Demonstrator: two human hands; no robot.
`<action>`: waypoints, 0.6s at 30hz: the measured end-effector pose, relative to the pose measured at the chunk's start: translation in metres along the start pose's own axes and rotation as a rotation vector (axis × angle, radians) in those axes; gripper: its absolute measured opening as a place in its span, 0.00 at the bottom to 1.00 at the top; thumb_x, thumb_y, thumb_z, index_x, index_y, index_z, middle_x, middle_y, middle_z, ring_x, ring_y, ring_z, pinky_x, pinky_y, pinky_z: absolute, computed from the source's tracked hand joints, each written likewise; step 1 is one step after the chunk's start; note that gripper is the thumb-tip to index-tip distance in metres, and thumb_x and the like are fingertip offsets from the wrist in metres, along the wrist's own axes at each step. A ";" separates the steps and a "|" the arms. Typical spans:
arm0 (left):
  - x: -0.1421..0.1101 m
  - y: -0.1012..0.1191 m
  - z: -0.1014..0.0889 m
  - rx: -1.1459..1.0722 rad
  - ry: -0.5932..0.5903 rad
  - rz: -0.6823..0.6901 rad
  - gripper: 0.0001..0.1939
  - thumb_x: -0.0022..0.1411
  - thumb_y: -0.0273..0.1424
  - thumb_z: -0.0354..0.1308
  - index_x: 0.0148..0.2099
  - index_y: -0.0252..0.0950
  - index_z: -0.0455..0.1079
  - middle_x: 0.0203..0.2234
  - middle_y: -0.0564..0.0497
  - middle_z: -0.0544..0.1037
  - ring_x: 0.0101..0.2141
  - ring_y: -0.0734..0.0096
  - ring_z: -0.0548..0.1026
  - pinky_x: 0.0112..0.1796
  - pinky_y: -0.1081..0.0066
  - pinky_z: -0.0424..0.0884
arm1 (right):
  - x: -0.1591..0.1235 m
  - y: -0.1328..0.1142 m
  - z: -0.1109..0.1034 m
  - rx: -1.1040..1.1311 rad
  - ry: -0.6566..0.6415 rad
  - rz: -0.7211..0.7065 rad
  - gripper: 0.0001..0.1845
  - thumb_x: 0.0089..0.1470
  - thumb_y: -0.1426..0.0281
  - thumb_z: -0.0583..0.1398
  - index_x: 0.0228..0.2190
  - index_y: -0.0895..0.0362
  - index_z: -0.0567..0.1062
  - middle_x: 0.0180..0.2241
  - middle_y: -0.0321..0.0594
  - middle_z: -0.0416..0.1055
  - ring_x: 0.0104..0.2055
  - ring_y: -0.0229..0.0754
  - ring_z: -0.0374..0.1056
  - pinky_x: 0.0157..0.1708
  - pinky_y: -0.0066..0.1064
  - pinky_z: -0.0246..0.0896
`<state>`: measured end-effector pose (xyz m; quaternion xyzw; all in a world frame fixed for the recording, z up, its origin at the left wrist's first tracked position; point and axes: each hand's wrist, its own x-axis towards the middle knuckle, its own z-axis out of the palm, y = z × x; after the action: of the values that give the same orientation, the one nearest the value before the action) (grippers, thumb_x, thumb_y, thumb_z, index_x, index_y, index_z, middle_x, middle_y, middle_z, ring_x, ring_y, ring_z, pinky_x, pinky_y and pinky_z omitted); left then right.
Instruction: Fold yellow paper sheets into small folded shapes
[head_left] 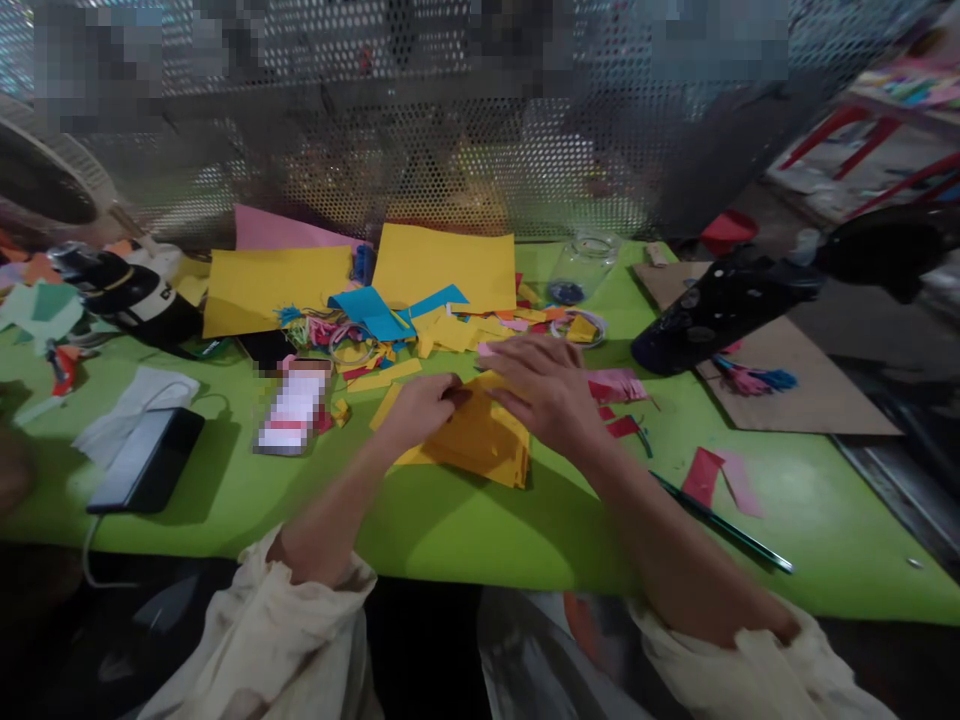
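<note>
A small stack of yellow-orange paper sheets (487,445) lies on the green table in front of me. My left hand (424,412) is closed at the stack's upper left, thumb and fingers pinching the paper. Over its upper right edge rests my right hand (551,390), fingers stretched out and lying across the paper; what is beneath them is hidden. Just beyond the hands are loose yellow paper scraps (457,333) and a blue paper strip (375,313).
Two large yellow sheets (446,265) lean at the back near a glass jar (585,265). On the left are a phone (294,410), a black power adapter (146,462) and a dark bottle (142,300). A black bottle (697,315), cardboard (802,385) and a green pen (724,525) are on the right.
</note>
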<state>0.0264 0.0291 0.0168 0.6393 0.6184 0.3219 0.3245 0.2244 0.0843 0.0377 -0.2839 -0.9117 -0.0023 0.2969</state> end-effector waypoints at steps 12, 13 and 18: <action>-0.003 -0.001 -0.009 0.019 -0.144 0.167 0.16 0.60 0.34 0.55 0.21 0.38 0.61 0.16 0.57 0.63 0.21 0.74 0.62 0.25 0.72 0.50 | 0.002 0.009 -0.001 0.246 -0.133 0.126 0.09 0.58 0.65 0.61 0.28 0.53 0.78 0.29 0.39 0.78 0.37 0.47 0.69 0.42 0.40 0.56; -0.003 -0.003 -0.012 0.004 -0.157 0.162 0.16 0.61 0.35 0.55 0.22 0.38 0.61 0.16 0.57 0.64 0.21 0.74 0.63 0.25 0.72 0.51 | 0.002 0.011 -0.003 0.279 -0.107 0.160 0.09 0.58 0.64 0.61 0.28 0.52 0.77 0.29 0.39 0.77 0.37 0.47 0.69 0.41 0.40 0.57; 0.001 -0.013 -0.019 -0.183 -0.162 0.058 0.18 0.59 0.39 0.58 0.22 0.38 0.61 0.15 0.56 0.67 0.20 0.74 0.67 0.25 0.73 0.58 | 0.002 0.023 -0.005 0.394 0.127 0.406 0.09 0.55 0.61 0.62 0.26 0.52 0.75 0.28 0.39 0.74 0.36 0.46 0.67 0.40 0.39 0.60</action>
<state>0.0037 0.0307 0.0169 0.6485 0.5394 0.3336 0.4210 0.2377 0.1036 0.0396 -0.3968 -0.7987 0.2164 0.3973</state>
